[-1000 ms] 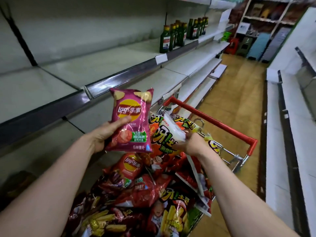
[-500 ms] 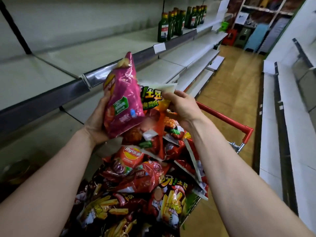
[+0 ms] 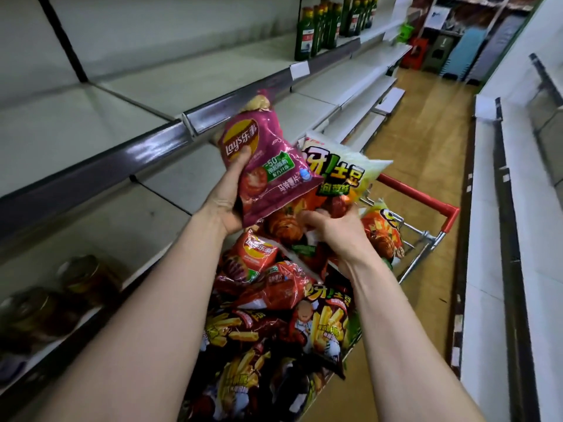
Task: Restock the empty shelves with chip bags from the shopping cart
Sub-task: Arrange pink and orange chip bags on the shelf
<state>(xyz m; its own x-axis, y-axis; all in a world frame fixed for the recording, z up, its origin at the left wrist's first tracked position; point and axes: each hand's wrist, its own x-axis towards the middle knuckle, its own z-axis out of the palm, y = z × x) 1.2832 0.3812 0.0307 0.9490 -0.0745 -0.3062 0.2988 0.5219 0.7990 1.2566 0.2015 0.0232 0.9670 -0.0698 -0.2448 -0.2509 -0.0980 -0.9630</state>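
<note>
Head view: a narrow shop aisle runs away over a wood-patterned floor [image 3: 426, 141]. On the left stand tiers of pale metal shelves [image 3: 91, 126], each edged with a dark price rail [image 3: 122, 159]; a white paper label [image 3: 300, 70] hangs on the rail farther along. A cluster of green bottles [image 3: 320, 28] stands upright on the upper shelf, well down the aisle, and two blurred glass jars [image 3: 82, 278] sit on a low shelf at the near left. White shelving [image 3: 533, 208] lines the right side. At the far end stand stools and crates [image 3: 426, 53], too small to make out further.

The shopping cart [image 3: 420, 196] stands beside the left shelves, its red handle on the far side, and it is heaped with chip bags [image 3: 274, 300] in red, orange and dark wrappers. The left hand [image 3: 227, 205] grips a pink Lay's bag [image 3: 268, 166], thumb pressed on the front logo. The bag is tilted, raised above the heap and in front of the middle shelf's rail, not on any shelf. The right hand [image 3: 335, 233] has its fingers curled round the lower end of a white-and-green bag [image 3: 341, 175], which is lifted above the heap just beside the pink one; their edges overlap.
</note>
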